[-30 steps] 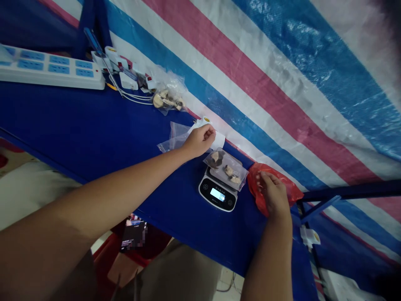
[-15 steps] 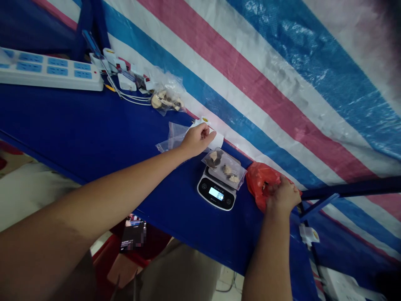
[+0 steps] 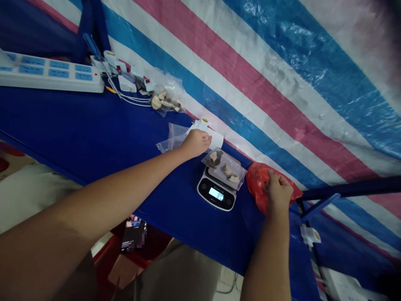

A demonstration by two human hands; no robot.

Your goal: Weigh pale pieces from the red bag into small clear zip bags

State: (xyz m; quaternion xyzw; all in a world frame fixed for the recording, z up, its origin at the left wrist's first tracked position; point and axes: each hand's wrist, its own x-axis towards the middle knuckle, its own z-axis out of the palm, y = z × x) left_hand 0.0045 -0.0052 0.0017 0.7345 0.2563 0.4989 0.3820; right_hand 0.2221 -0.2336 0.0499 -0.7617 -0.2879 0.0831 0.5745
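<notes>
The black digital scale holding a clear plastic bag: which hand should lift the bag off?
Probably the left hand: it rests nearer the bag, on a white paper slip. The right hand lies farther off, on a red plastic bag.

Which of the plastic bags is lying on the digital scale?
The clear bag with dark and pale pieces inside rests on the digital scale. The red bag lies beside the scale under the right hand, not on it.
</notes>
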